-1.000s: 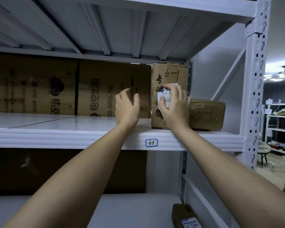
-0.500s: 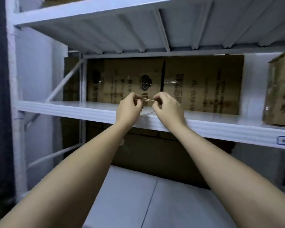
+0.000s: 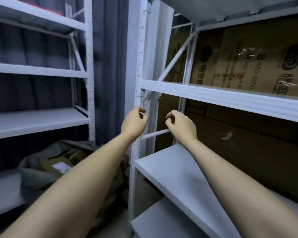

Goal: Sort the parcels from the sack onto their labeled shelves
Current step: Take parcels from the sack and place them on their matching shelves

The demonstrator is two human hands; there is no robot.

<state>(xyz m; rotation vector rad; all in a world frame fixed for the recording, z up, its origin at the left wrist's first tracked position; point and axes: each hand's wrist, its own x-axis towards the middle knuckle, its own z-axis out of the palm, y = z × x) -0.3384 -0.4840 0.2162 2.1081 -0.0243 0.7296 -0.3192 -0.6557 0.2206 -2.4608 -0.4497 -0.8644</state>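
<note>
White steel shelving fills a dim storeroom, one rack [image 3: 187, 179] on the right and a second rack [image 3: 38, 121] on the left, with a dark curtain [image 3: 108, 66] hanging between them. Nearest the camera, two bare forearms reach forward and up from the bottom of the frame. On the floor below the left forearm, in the gap between the racks, lies a grey-green sack [image 3: 41, 176], slumped open; a brown parcel [image 3: 57, 164] with a white label rests inside its mouth, and the sack leans against the left rack's lowest shelf. Farther out, the left hand [image 3: 134, 124] hangs in front of the right rack's perforated corner post [image 3: 139, 66], fingers [image 3: 142, 111] curled in toward the thumb with nothing visibly held. The right hand [image 3: 181, 125] hovers just beside it, a small gap between the two, its fingers likewise curled together; whether anything thin is pinched there cannot be told, as the picture is blurred. Beyond the hands, a large brown cardboard carton [image 3: 248, 66] with dark printing and glossy tape stands on the right rack's upper shelf, and more cardboard lines the level beneath.
</note>
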